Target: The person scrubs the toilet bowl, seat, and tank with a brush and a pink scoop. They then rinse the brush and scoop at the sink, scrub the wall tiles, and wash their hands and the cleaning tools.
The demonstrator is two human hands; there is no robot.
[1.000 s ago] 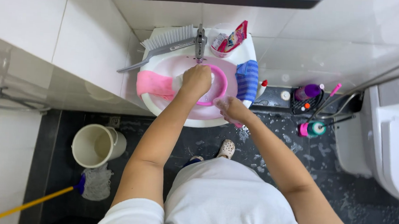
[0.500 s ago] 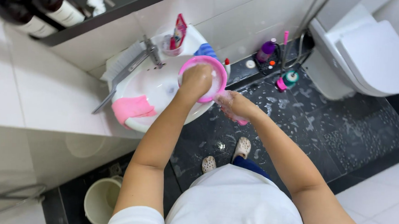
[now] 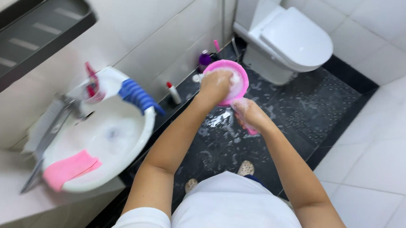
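My right hand (image 3: pixel 248 114), wet with foam, closes its fingers on the lower edge of the pink bowl (image 3: pixel 228 81). My left hand (image 3: pixel 215 85) lies inside the bowl, fingers curled together on the soapy bottom. I hold the bowl in the air above the dark wet floor (image 3: pixel 300 110). To the left is the white sink (image 3: pixel 118 142) with a pink cloth (image 3: pixel 70 167) on its rim. Farther away stands the toilet (image 3: pixel 290 40).

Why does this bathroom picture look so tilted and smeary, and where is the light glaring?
Head view: the whole frame leans, walls and floor running diagonally. The tap and toothbrush cup at the sink are smeared by motion blur, while the left hand on the pink bowl and the right hand look sharper. Light glints off the wet dark floor and the toilet lid.
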